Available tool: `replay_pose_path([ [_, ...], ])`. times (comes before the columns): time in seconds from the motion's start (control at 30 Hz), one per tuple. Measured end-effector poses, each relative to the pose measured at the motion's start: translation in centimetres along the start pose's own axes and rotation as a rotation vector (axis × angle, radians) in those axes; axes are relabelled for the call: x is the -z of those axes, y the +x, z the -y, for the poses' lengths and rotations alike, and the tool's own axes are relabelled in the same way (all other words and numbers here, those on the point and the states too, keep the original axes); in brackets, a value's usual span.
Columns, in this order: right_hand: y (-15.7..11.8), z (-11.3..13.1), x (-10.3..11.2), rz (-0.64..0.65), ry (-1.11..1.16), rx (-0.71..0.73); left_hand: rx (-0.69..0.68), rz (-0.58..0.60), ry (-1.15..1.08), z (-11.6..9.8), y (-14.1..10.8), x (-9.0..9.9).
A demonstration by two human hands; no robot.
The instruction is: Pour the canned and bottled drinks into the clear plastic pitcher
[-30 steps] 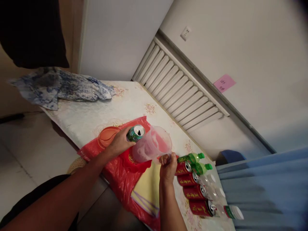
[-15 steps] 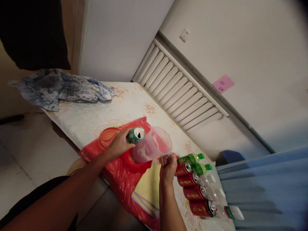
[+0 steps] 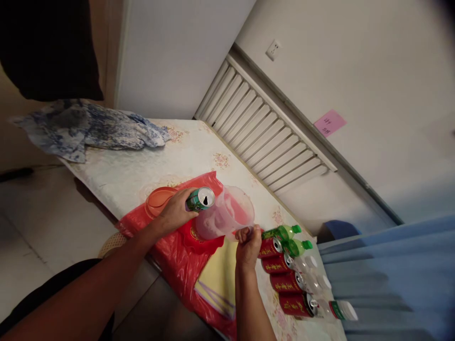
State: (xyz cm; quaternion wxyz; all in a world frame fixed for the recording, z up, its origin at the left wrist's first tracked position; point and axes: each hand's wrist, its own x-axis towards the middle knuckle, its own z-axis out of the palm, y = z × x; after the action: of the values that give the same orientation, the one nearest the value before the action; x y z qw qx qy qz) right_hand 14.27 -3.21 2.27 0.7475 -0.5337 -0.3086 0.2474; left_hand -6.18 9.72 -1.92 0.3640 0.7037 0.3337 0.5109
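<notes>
Two things occupy you above the tabletop (image 3: pixel 192 163): your left grip (image 3: pixel 177 208) wraps snugly round the green can (image 3: pixel 199 199) beside the cloudy jug (image 3: pixel 212 221), your right grip (image 3: pixel 248 247) curls tight, seemingly holding that jug, apparently a steadying step calling next for level control.

A white table cover printed with small floral clusters (image 3: pixel 192 163) spreads across the middle of the view. At its far left end lies a crumpled blue-and-white patterned cloth (image 3: pixel 119 130). Toward the right, four red drink cans with yellow lettering (image 3: pixel 287 282) stand in a row, beside two green-capped plastic bottles (image 3: pixel 294 247) and several clear plastic bottles (image 3: pixel 322 309). Behind the table runs a white slatted radiator (image 3: pixel 263 124); above it, a white wall socket (image 3: pixel 273 50) and a pink handwritten paper note (image 3: pixel 330 122). A light-blue curtain (image 3: pixel 391 279) hangs at lower right.
</notes>
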Motion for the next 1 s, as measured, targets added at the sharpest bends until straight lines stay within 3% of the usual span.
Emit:
replay_pose_path([
  [0.5,0.0,0.0,-0.2,0.008,-0.051,0.033,0.069,0.029,-0.059,0.0,-0.9,0.3],
  [0.63,0.0,0.6,0.1,0.012,-0.106,0.100,0.120,0.035,-0.070,-0.5,-1.7,0.4],
  [0.87,-2.3,1.7,5.0,-0.203,-0.223,0.093,0.254,0.091,-0.136,-2.7,-5.4,0.7],
  [1.0,-5.9,1.1,7.3,-0.059,-0.321,-0.029,0.275,0.171,-0.193,-4.8,-8.0,0.2],
])
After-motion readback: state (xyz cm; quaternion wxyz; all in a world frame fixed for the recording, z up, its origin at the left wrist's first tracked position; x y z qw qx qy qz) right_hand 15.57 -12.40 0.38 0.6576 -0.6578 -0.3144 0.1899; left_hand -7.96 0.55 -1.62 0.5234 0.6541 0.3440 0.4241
